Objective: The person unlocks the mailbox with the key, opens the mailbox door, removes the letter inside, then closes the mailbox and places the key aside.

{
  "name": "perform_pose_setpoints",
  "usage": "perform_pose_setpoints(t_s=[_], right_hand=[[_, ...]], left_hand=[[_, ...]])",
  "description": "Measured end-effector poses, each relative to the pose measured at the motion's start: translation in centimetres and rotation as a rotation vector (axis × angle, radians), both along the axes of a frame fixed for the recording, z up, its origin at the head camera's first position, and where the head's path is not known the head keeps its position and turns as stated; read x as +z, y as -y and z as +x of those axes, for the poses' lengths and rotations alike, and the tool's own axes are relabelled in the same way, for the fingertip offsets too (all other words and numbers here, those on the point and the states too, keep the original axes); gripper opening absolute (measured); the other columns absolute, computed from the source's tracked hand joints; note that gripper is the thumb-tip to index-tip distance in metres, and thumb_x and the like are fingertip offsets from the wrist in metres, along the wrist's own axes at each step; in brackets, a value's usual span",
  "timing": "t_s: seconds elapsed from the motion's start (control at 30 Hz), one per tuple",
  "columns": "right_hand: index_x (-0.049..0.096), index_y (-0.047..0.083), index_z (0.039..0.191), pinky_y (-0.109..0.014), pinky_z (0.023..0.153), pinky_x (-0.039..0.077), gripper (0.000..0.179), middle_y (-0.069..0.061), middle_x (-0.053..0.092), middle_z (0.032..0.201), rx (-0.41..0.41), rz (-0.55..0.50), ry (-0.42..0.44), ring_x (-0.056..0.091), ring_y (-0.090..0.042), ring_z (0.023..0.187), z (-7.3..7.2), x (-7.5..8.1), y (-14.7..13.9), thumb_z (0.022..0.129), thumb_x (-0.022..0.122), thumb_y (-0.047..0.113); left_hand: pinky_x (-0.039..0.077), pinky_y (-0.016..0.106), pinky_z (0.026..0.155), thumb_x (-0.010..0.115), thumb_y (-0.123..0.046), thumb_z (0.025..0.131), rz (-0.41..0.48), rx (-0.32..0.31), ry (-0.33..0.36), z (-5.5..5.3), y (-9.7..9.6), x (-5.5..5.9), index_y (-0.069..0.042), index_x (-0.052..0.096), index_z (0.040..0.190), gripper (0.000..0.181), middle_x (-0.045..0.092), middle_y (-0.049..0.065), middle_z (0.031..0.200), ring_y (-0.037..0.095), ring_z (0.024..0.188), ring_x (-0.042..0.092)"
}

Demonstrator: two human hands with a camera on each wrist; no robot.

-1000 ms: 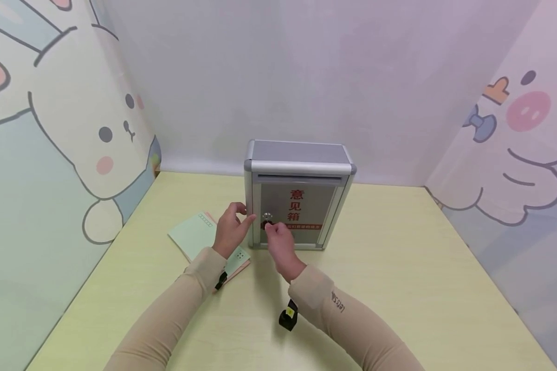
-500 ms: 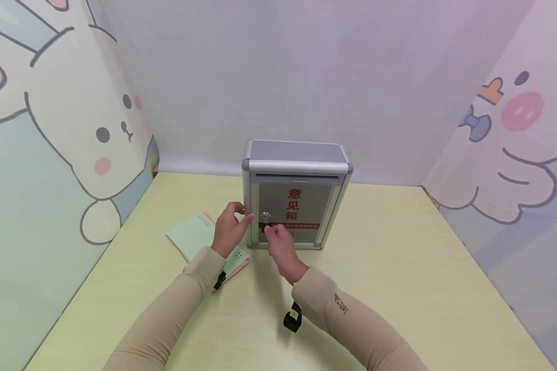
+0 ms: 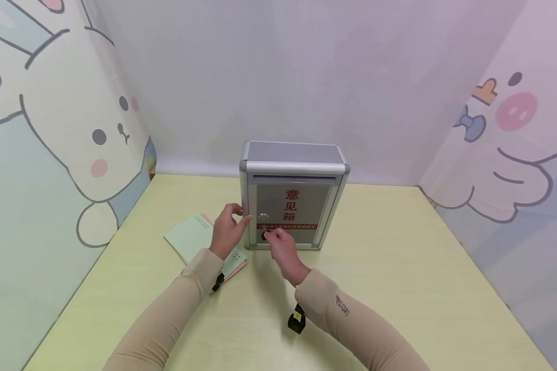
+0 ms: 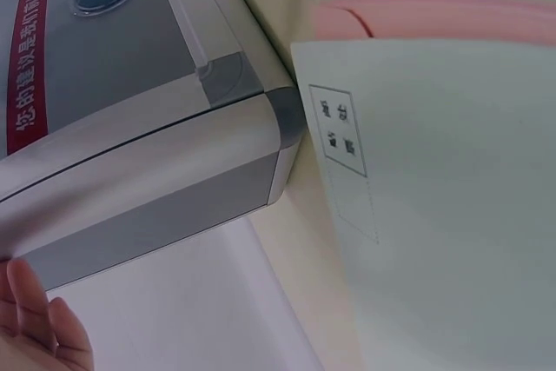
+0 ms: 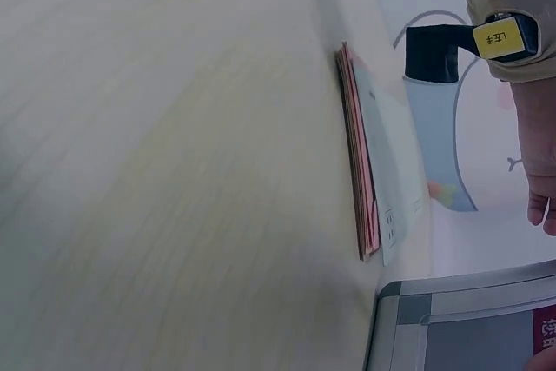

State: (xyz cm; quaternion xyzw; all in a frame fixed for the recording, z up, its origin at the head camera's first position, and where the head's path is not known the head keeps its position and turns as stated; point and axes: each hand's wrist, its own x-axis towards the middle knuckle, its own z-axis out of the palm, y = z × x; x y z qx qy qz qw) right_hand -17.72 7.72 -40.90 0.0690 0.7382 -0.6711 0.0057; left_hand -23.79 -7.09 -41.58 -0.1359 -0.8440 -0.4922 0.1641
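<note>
A grey suggestion box (image 3: pixel 325 206) with a silver frame and red lettering stands upright on the table, its front door shut. My left hand (image 3: pixel 229 229) holds its left side, thumb at the front frame and fingers curled toward the back edge; those fingers (image 4: pixel 39 319) show beside the box in the left wrist view. On the door is a round lock (image 3: pixel 263 216). Just below it, my right hand (image 3: pixel 285 252) pinches a small black-headed key (image 3: pixel 265 235), apart from the lock. Most of the key is hidden by the fingers.
Left of the box lies a stack of pale green envelopes (image 3: pixel 185 237) with pink ones under it, partly beneath my left forearm. A black wrist strap (image 3: pixel 297 320) hangs from my right sleeve. Printed cartoon walls surround the light wooden table (image 3: pixel 390 247).
My right hand has drawn down and away from the lock with the key, baring the red strip on the door. My left hand stays at the box's side. The view shifts slightly.
</note>
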Motion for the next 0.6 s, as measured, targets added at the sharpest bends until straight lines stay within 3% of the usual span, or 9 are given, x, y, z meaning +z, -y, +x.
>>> perform_pose_setpoints(t_s=[0.13, 0.33, 0.6], right_hand=[[0.05, 0.004, 0.079, -0.03, 0.056, 0.037, 0.022, 0.003, 0.039, 0.058, 0.055, 0.08, 0.02, 0.037, -0.011, 0.051, -0.1, -0.3, -0.7, 0.096, 0.052, 0.018], [0.05, 0.002, 0.081, -0.032, 0.061, 0.039, 0.025, 0.001, 0.04, 0.055, 0.212, 0.322, 0.089, 0.038, -0.014, 0.051, 0.2, -0.7, -2.8, 0.099, 0.05, 0.019], [0.043, 0.011, 0.061, -0.027, 0.06, 0.037, 0.038, 0.001, 0.039, 0.047, 0.368, 0.449, 0.146, 0.033, -0.012, 0.047, 0.0, -2.1, -5.1, 0.097, 0.055, 0.016]], left_hand=[[0.038, 0.029, 0.059, 0.069, -0.018, 0.089, -0.004, 0.005, -0.001, 0.0, 0.0, 0.0, 0.005, 0.053, 0.108, 0.033, 0.06, 0.019, 0.1, 0.021, 0.063, 0.045], [0.037, 0.029, 0.058, 0.068, -0.019, 0.089, -0.033, 0.021, 0.005, 0.1, -0.2, 0.1, 0.004, 0.054, 0.108, 0.033, 0.061, 0.019, 0.101, 0.021, 0.063, 0.045], [0.038, 0.03, 0.058, 0.069, -0.018, 0.088, -0.027, 0.032, -0.011, 0.0, -0.1, 0.0, 0.004, 0.055, 0.107, 0.032, 0.062, 0.018, 0.1, 0.021, 0.062, 0.045]])
